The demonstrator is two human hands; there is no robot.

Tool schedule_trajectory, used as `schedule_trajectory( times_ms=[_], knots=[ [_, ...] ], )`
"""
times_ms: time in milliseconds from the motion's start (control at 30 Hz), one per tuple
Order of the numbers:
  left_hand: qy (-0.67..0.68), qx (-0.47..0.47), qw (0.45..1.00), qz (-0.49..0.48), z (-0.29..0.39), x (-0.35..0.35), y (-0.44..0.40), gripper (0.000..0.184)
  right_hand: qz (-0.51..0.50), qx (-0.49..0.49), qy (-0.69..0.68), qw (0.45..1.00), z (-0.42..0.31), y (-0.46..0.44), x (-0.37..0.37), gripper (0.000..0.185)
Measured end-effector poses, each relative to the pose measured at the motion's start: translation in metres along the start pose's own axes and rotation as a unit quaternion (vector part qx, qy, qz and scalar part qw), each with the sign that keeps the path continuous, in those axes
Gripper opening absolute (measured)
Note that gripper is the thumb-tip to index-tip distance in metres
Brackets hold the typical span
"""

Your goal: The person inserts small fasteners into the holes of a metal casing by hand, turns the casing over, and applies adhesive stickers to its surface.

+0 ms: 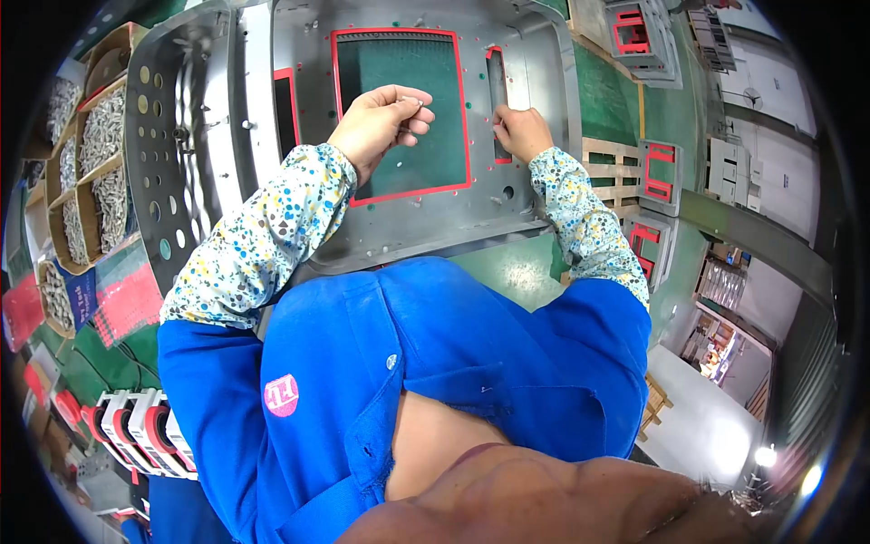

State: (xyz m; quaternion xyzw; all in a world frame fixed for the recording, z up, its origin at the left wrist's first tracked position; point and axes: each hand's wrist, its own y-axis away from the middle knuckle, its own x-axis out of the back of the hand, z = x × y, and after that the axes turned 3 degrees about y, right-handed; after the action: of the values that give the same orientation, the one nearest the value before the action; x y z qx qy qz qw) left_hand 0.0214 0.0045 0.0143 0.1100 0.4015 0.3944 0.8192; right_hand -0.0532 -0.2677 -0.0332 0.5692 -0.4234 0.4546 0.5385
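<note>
A large grey metal panel (pixel 308 172) lies in front of me, with a rectangular opening edged by a red strip (pixel 468 118). Above that opening is my left hand (pixel 376 127), thumb and index finger pinched around a tiny pale piece too small to name. My right hand (pixel 523 133) is closed at the narrow red-edged slot (pixel 497 77) on the panel's right side. Its fingertips point down at the metal, and whatever they hold is hidden. Small studs and pale bits dot the panel around both hands.
At the left stand cardboard boxes (pixel 86 181) full of small metal fasteners. A curved perforated metal side (pixel 159 136) rises beside them. Several grey parts with red frames (pixel 660 172) stand at the right, near a wooden pallet (pixel 612 163). White-and-red units (pixel 136 426) sit at lower left.
</note>
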Motion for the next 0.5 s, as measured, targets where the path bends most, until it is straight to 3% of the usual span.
schedule_trajectory(
  times_ms=[133,200,233,300,333,400,467,500],
  knots=[
    [-0.024,0.002,1.0,-0.016,-0.002,0.003,-0.002,0.022,-0.037,-0.011,0.074,0.997,-0.022,-0.004,0.021,0.01],
    [-0.083,0.017,0.996,-0.034,-0.001,0.001,0.0,0.03,0.223,0.128,-0.068,0.964,-0.062,-0.008,0.057,0.018],
    [-0.103,0.004,0.994,-0.028,-0.002,-0.002,0.002,0.035,0.221,0.125,-0.071,0.965,-0.08,-0.007,0.069,0.018],
    [-0.129,-0.022,0.99,-0.045,-0.006,-0.005,0.004,0.036,0.13,0.183,-0.296,0.928,-0.105,-0.003,0.089,0.015],
    [-0.151,-0.055,0.985,-0.059,-0.007,-0.006,0.005,0.036,0.129,0.176,-0.299,0.929,-0.108,-0.002,0.094,0.015],
    [-0.148,-0.046,0.985,-0.071,-0.007,-0.003,0.005,0.036,0.035,0.083,-0.411,0.907,-0.112,0.001,0.098,0.012],
    [-0.104,-0.01,0.992,-0.065,-0.012,0.004,-0.001,0.025,0.052,0.086,-0.421,0.901,-0.095,0.003,0.083,0.014],
    [-0.073,-0.013,0.997,-0.025,-0.014,0.005,-0.004,0.02,-0.016,0.073,-0.292,0.953,-0.078,0.006,0.076,0.012]
  ],
)
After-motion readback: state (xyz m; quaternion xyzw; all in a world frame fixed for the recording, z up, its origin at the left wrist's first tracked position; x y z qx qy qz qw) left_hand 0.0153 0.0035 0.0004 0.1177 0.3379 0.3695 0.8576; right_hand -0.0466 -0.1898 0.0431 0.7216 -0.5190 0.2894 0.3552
